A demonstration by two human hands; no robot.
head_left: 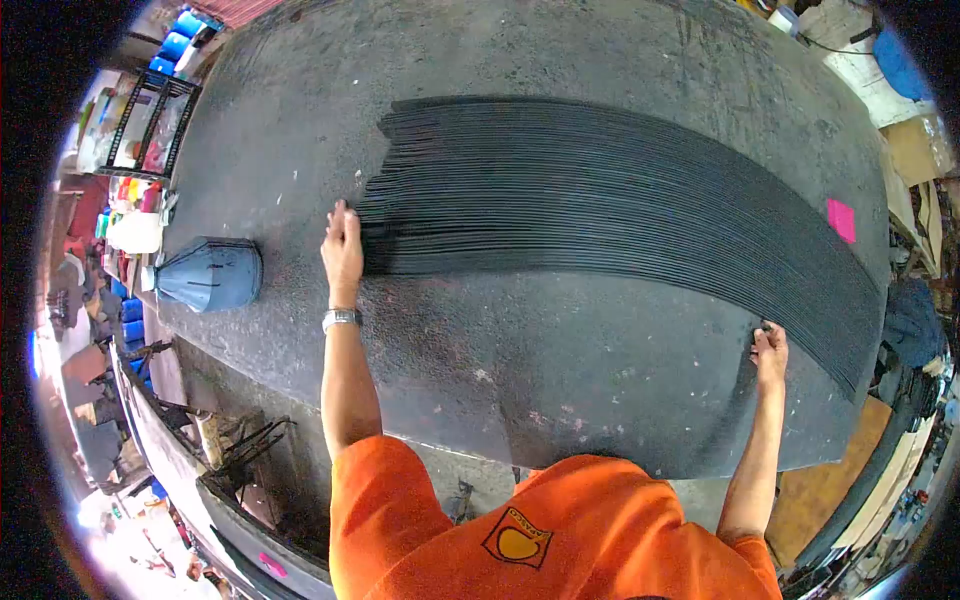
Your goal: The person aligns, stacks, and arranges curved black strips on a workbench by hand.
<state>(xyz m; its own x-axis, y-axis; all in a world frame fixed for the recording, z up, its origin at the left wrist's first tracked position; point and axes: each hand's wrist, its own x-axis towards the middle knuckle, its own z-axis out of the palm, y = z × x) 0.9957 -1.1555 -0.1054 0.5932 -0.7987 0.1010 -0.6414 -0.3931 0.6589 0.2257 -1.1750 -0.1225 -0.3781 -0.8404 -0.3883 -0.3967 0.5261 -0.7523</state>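
Observation:
A broad band of thin black strips [560,190], laid side by side, curves across the dark tabletop [560,370]. At its uneven left ends is my left hand [343,250], fingers stretched out beside the lower strips. My right hand [770,350] is at the lower edge of the band on the right, thumb and fingers pinched together. Something small and dark shows at those fingertips, but I cannot tell whether it is the outermost strip.
On the table's left side lies a blue-grey plastic bottle [212,275]. A bright pink piece [841,220] lies by the right edge, beyond the strips. A black crate [150,122] stands past the left edge, and cardboard [915,148] lies off to the right.

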